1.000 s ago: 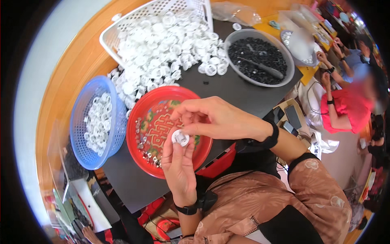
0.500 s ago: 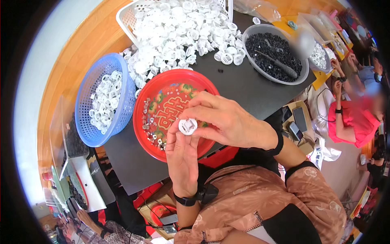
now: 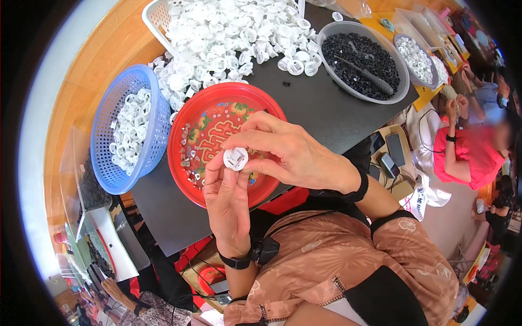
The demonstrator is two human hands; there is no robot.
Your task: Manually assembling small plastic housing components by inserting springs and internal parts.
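Above the red tray (image 3: pixel 268 108) I hold a small white round plastic part (image 3: pixel 235 159) with a rectangular slot in its face. My left hand (image 3: pixel 228 209) pinches it from below with thumb and fingertips. From the right, my right hand (image 3: pixel 304 155) curls over it, index finger along the top and thumb at its right edge. Small metal pieces (image 3: pixel 187 162) lie along the left side of the patterned tray. To its left stands a blue perforated basket (image 3: pixel 161 122) of white ring-shaped parts (image 3: pixel 131 130).
A large heap of white parts (image 3: pixel 223 41) spills from a white basket (image 3: pixel 156 24) at the back. A grey bowl (image 3: pixel 403 81) holds small black pieces and a dark-handled tool (image 3: pixel 375 81). Phones (image 3: pixel 396 149) lie in a box at right. Other people sit beyond, one in red (image 3: pixel 473 157).
The whole view has shifted slightly, so the things on the table appear a little further left and up. Both hands keep the white part between them, with little change in grip.
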